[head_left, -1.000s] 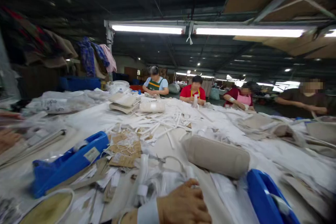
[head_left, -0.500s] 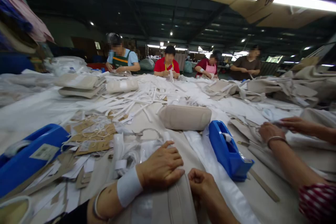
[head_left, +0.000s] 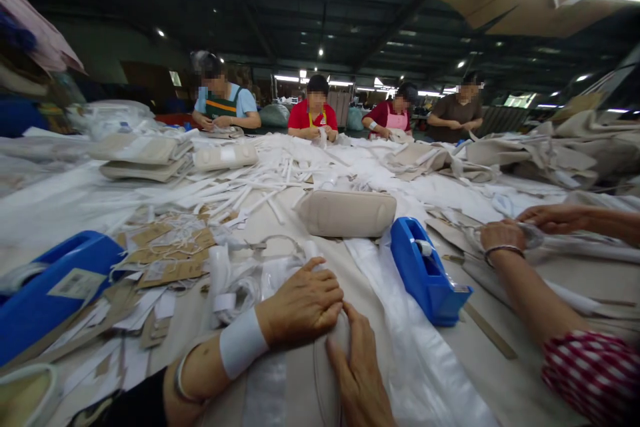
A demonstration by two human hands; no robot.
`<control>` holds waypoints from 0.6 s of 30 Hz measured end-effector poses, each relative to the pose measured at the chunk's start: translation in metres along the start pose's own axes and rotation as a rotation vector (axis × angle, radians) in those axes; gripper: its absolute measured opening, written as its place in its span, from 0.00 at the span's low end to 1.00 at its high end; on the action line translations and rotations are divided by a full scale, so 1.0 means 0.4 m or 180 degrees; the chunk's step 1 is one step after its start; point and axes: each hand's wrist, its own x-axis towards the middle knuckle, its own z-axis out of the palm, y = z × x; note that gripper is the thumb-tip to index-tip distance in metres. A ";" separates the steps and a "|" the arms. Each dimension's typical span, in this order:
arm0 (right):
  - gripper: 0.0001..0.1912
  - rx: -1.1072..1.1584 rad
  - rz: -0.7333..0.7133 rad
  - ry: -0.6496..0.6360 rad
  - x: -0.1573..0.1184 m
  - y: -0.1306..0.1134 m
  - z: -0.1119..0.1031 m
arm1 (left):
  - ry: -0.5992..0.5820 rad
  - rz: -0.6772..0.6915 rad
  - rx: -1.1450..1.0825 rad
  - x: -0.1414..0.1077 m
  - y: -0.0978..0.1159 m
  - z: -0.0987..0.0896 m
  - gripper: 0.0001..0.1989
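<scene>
A beige bag [head_left: 298, 380] with a piped or zipped seam lies in front of me, a clear plastic strip across it. Draped over its far end is my left hand [head_left: 303, 297], fingers bent round the edge and the fingertips partly hidden. My right hand [head_left: 359, 363] grips the bag's right side, thumb on top and fingers along the outside. Beside my left hand sit white plastic-wrapped straps [head_left: 245, 297]. Another beige bag [head_left: 350, 213] rests beyond my hands. To the right stands a blue tape dispenser [head_left: 425, 273].
At left are a second blue tape dispenser [head_left: 60, 287] and brown cardboard tags [head_left: 175, 257]. A co-worker's hands [head_left: 505, 237] work at right. Clear plastic [head_left: 415, 347] lies right of the bag. Stacked beige pieces [head_left: 135, 150] stand far left; several people work across the table.
My right hand has gone from curled fingers beside the bag to a spread grip on its side, farther up and left. The left hand stays on the bag. The view has shifted slightly.
</scene>
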 end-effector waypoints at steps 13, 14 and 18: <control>0.31 -0.0012 -0.0205 -0.0052 -0.006 0.038 -0.002 | -0.0092 0.0043 0.0421 0.030 0.031 0.009 0.07; 0.32 -0.0036 -0.0224 -0.0031 -0.013 0.045 -0.012 | -0.0057 0.0069 0.0435 0.033 0.039 0.012 0.08; 0.32 -0.0473 -0.0568 -0.0073 -0.010 0.056 -0.086 | 0.0081 0.0243 0.0422 0.040 0.062 0.033 0.10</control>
